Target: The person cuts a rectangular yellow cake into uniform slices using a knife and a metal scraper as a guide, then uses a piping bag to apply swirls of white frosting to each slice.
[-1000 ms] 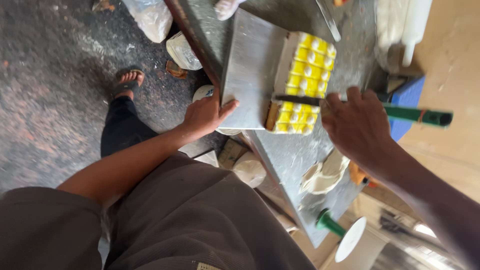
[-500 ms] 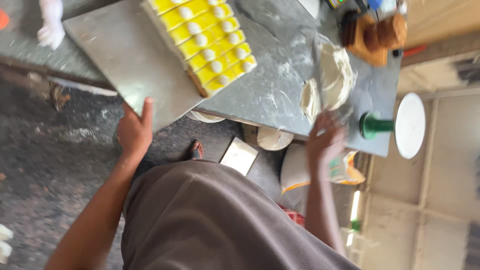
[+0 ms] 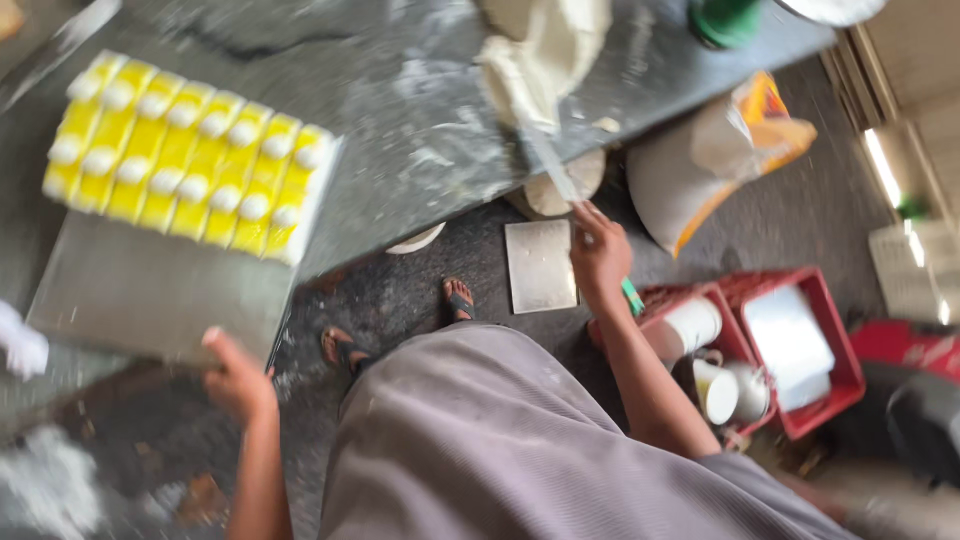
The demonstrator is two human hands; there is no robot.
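Observation:
A metal tray (image 3: 150, 295) lies on the grey floured worktop (image 3: 400, 90). It carries rows of yellow cut squares (image 3: 185, 155), each topped with a white dot. My left hand (image 3: 240, 378) holds the tray's near edge. My right hand (image 3: 598, 255) grips a long knife (image 3: 560, 175) with a green handle; its blade points up toward a lump of pale dough (image 3: 540, 50) on the worktop. My grey garment fills the lower middle of the view.
Under the worktop are my sandalled feet (image 3: 455, 300), a square metal plate (image 3: 540, 265) and a round disc (image 3: 560, 185). A filled sack (image 3: 705, 165) leans at right. Red crates (image 3: 800, 345) hold white containers. A green-based object (image 3: 725, 20) stands at the worktop's far edge.
The view has swung, so the tray now sits at left. My right hand has left the worktop's dough area and now holds the knife lower, by the crates. My left hand stays at the tray edge.

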